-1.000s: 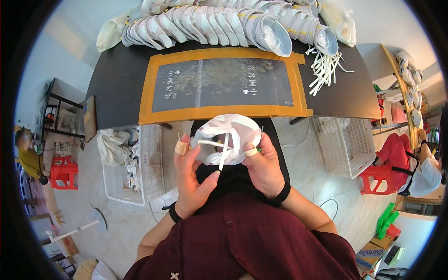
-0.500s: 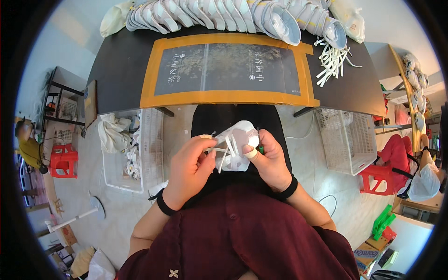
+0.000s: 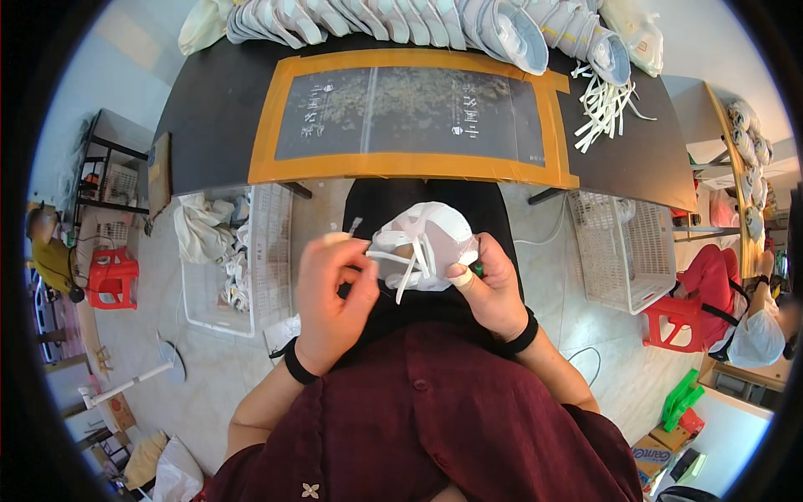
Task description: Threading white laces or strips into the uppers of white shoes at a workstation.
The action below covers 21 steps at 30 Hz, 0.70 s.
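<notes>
In front of my lap I hold a white and pale grey cap-like sewn fabric piece (image 3: 443,230), rounded, with narrow white strips hanging from its front. My right hand (image 3: 493,289) grips its right edge, the thumb, wrapped in a pale band, pressed on it. A small green thing (image 3: 478,268) shows between those fingers, its kind hidden. To the left of the piece, my left hand (image 3: 335,280) has curled, slightly blurred fingers near the end of one strip. Beyond its fingertips pokes a thin greyish tip (image 3: 355,226); what it belongs to cannot be made out.
A dark table (image 3: 209,109) ahead bears an orange-taped panel (image 3: 410,171), nested rows of similar pieces (image 3: 351,21) and a bundle of white strips (image 3: 606,109). White plastic crates (image 3: 276,268) stand below on both sides. Other people sit on red stools (image 3: 113,276) at far left and right.
My left hand has drawn back a little to the left, away from the piece. The piece has risen slightly and turned, showing more of its rounded top. My right hand keeps its grip.
</notes>
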Each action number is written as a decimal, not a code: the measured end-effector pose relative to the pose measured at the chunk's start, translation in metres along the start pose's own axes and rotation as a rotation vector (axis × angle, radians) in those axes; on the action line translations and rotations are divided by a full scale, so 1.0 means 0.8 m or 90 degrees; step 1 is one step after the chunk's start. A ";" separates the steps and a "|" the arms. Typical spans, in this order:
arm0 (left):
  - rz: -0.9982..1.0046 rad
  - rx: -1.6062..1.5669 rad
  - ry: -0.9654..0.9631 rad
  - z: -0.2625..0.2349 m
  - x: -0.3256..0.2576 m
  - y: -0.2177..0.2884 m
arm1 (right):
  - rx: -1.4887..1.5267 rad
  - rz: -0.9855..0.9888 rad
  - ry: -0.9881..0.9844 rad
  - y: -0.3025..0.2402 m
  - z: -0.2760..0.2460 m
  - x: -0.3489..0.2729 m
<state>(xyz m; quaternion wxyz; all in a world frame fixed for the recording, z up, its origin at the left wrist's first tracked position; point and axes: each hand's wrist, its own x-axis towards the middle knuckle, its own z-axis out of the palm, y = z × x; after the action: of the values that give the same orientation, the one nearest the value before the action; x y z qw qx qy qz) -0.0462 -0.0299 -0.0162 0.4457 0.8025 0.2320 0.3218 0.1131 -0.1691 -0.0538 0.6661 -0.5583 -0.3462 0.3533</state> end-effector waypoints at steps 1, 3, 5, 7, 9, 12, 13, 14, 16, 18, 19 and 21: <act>-0.026 -0.102 0.101 0.002 -0.003 -0.005 | 0.011 0.000 0.012 -0.001 0.000 0.000; -0.072 -0.143 0.101 -0.007 -0.003 -0.007 | 0.023 0.004 0.022 0.007 -0.004 -0.002; 0.046 0.087 -0.074 -0.017 -0.002 -0.013 | 0.035 0.010 0.031 0.009 -0.005 -0.002; 0.057 0.141 -0.077 -0.012 0.004 -0.007 | 0.024 0.004 0.032 0.008 -0.001 -0.001; -0.114 -0.041 -0.133 -0.010 0.006 -0.007 | -0.038 -0.030 0.003 0.004 0.000 -0.001; -0.454 -0.362 -0.228 -0.015 0.009 -0.012 | -0.094 -0.087 -0.042 -0.002 0.004 0.001; -0.626 -0.574 -0.255 -0.015 0.010 -0.014 | -0.088 -0.110 -0.054 -0.003 0.006 0.001; -0.631 -0.605 -0.269 -0.012 0.014 -0.009 | -0.107 -0.074 -0.059 0.000 0.000 -0.002; -0.643 -0.620 -0.315 -0.013 0.017 -0.016 | -0.087 -0.053 -0.055 0.000 0.000 0.000; -0.656 -0.635 -0.365 -0.011 0.021 -0.017 | -0.054 -0.004 -0.056 0.001 -0.002 0.001; -0.678 -0.627 -0.375 -0.009 0.024 -0.013 | -0.055 -0.002 -0.057 0.005 -0.003 -0.001; -0.701 -0.622 -0.384 -0.006 0.023 -0.016 | -0.043 0.029 -0.082 0.011 -0.003 -0.004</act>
<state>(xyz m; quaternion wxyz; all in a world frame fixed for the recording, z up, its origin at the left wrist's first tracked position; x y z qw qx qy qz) -0.0381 -0.0085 -0.0199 0.8858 0.3386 0.2976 -0.1105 0.1128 -0.1718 -0.0631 0.6151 -0.5642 -0.3873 0.3915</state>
